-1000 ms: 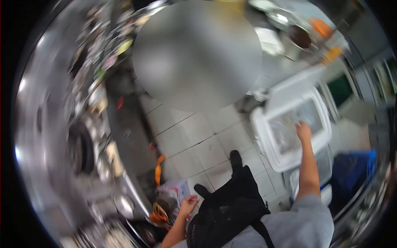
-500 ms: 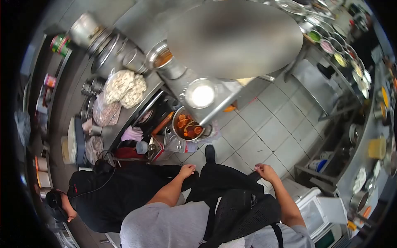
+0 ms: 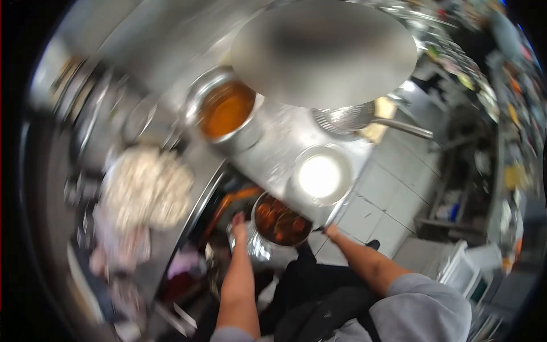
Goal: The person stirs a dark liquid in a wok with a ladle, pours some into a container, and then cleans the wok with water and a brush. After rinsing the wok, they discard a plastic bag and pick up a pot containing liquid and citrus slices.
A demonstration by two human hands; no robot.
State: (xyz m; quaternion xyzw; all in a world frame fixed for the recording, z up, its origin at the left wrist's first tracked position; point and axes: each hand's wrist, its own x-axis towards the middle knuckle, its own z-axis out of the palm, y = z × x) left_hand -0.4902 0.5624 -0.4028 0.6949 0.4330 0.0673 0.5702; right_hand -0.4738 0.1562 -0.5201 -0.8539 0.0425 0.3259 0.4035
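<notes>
A metal pot (image 3: 283, 245) of dark liquid with orange round slices (image 3: 278, 219) in it stands low, partly under the edge of the steel table. My left hand (image 3: 239, 226) reaches to the pot's left side, fingers stretched forward beside the rim. On the opposite side, my right hand (image 3: 330, 229) is at the pot's right edge near a small dark handle. Motion blur smears its fingers, and I cannot tell whether they grip the handle.
On the steel table (image 3: 273, 171) stand a tall pot (image 3: 191, 108) of orange-brown liquid, a bowl of white stuff (image 3: 320, 175) and a skimmer (image 3: 347, 118). A bag of pale food (image 3: 149, 185) lies on the left counter. A white cooler (image 3: 456, 268) is at right.
Both my hands have moved forward and down from beside my body to either side of the pot. My view has come closer to the table, and the person at left has left view.
</notes>
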